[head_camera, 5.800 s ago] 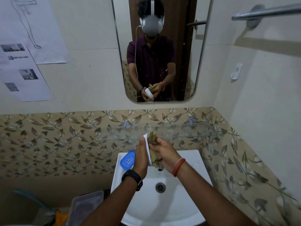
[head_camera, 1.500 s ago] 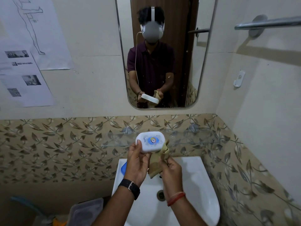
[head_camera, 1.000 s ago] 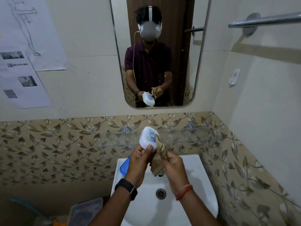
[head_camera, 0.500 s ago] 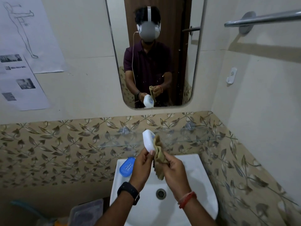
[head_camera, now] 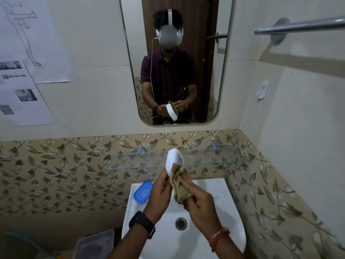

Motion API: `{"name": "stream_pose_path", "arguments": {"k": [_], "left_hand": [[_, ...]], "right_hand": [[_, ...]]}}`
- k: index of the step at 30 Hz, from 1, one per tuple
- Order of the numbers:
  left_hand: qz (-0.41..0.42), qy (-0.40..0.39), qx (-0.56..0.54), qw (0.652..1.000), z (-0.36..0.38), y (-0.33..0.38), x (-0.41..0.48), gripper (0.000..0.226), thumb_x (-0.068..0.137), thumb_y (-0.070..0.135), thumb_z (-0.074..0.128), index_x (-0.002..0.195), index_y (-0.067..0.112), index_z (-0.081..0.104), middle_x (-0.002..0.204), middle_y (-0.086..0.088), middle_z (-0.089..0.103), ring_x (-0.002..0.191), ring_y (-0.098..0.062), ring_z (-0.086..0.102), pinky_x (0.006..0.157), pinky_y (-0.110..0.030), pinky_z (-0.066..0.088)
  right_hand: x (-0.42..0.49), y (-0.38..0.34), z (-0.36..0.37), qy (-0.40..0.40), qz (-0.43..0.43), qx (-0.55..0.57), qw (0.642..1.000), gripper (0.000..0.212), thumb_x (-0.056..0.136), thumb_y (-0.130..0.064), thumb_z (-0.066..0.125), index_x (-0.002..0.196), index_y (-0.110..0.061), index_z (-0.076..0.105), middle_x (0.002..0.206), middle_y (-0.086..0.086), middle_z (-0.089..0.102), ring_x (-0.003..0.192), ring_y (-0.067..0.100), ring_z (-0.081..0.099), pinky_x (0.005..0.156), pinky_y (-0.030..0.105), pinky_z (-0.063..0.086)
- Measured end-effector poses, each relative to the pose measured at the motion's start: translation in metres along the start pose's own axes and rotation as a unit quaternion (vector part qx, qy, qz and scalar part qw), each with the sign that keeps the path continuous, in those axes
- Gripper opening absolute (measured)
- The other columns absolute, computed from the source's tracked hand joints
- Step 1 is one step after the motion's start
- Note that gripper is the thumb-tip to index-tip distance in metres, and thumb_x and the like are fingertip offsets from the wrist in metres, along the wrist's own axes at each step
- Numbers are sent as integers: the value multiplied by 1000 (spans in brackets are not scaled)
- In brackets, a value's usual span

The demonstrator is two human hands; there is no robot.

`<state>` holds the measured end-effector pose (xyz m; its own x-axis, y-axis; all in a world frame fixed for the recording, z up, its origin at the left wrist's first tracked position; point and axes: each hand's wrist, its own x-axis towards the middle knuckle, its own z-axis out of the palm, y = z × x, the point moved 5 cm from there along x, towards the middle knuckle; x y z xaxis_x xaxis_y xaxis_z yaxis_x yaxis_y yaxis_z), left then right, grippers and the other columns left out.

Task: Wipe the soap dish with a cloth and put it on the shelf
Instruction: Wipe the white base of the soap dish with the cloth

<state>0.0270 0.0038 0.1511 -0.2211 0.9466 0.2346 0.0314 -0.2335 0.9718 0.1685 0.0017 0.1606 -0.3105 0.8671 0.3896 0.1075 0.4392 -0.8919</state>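
Note:
The white soap dish (head_camera: pixel 172 159) is held on edge above the sink, its lower end gripped by my left hand (head_camera: pixel 161 191). My right hand (head_camera: pixel 198 200) holds a crumpled brown cloth (head_camera: pixel 178 184) and presses it against the dish's right face, where a blue sticker shows. The glass shelf (head_camera: pixel 211 158) runs along the leaf-patterned tiles just behind the dish, with nothing on it. The mirror (head_camera: pixel 214 75) shows both hands and the dish from the front.
A blue soap dish part (head_camera: pixel 142 192) lies on the white sink's (head_camera: pixel 218 189) back left corner. The drain (head_camera: pixel 181 223) is below my hands. A lidded plastic box (head_camera: pixel 94 244) stands on the floor at left. A towel rail (head_camera: pixel 302 25) is high on the right wall.
The dish went from flat and facing me to standing on edge. My right hand has moved the cloth up onto its right face, and both hands stay above the sink.

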Motion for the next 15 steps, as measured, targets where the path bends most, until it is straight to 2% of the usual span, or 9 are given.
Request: {"name": "stream_pose_path", "arguments": {"k": [2, 4, 7, 10, 12, 14, 15], "left_hand": [[11, -22, 18, 1000, 1, 7, -2, 34, 100, 35, 53, 133, 38, 61, 130, 4, 71, 125, -18, 63, 107, -44, 51], [21, -37, 40, 998, 5, 12, -6, 32, 101, 41, 52, 132, 40, 60, 127, 2, 71, 122, -19, 64, 106, -48, 51], [31, -25, 30, 999, 5, 15, -8, 35, 103, 32, 50, 135, 44, 57, 132, 6, 69, 127, -17, 62, 108, -44, 49], [34, 1, 25, 999, -4, 21, -7, 42, 104, 28, 48, 127, 61, 57, 131, 20, 68, 128, -9, 60, 106, -37, 48], [33, 0, 27, 999, -8, 21, -9, 42, 102, 31, 48, 126, 64, 56, 131, 24, 67, 129, -7, 59, 106, -35, 48], [23, -12, 31, 999, -8, 15, -12, 38, 102, 33, 49, 127, 60, 57, 131, 17, 69, 127, -11, 61, 106, -38, 50], [19, -14, 35, 999, -8, 14, -14, 36, 102, 34, 50, 127, 58, 59, 129, 14, 70, 125, -12, 62, 106, -39, 51]], "right_hand": [[21, -3, -8, 18, 20, 16, 999, 64, 90, 15, 47, 133, -31, 58, 143, -9, 54, 132, -2, 48, 108, 17, 42], [45, -5, -17, 43, 47, 27, 998, 60, 91, 15, 44, 133, -26, 58, 141, -8, 55, 132, 4, 49, 110, 26, 42], [50, -10, -9, 39, 35, 24, 998, 56, 92, 12, 46, 134, -23, 58, 142, -6, 56, 131, 10, 52, 109, 37, 46], [23, -11, 9, 23, -5, 26, 999, 60, 94, 5, 51, 136, -37, 55, 141, -18, 55, 128, 5, 54, 104, 31, 50], [21, -11, 10, 17, -22, 18, 999, 63, 93, 5, 51, 134, -42, 55, 139, -18, 56, 124, 3, 57, 100, 26, 52], [42, -6, 6, 26, 17, 33, 999, 61, 92, 9, 48, 131, -36, 58, 136, -11, 61, 114, 12, 65, 92, 30, 57], [54, -4, 5, 30, 43, 41, 998, 57, 93, 10, 47, 131, -30, 60, 135, -9, 62, 114, 16, 65, 93, 33, 56]]}}
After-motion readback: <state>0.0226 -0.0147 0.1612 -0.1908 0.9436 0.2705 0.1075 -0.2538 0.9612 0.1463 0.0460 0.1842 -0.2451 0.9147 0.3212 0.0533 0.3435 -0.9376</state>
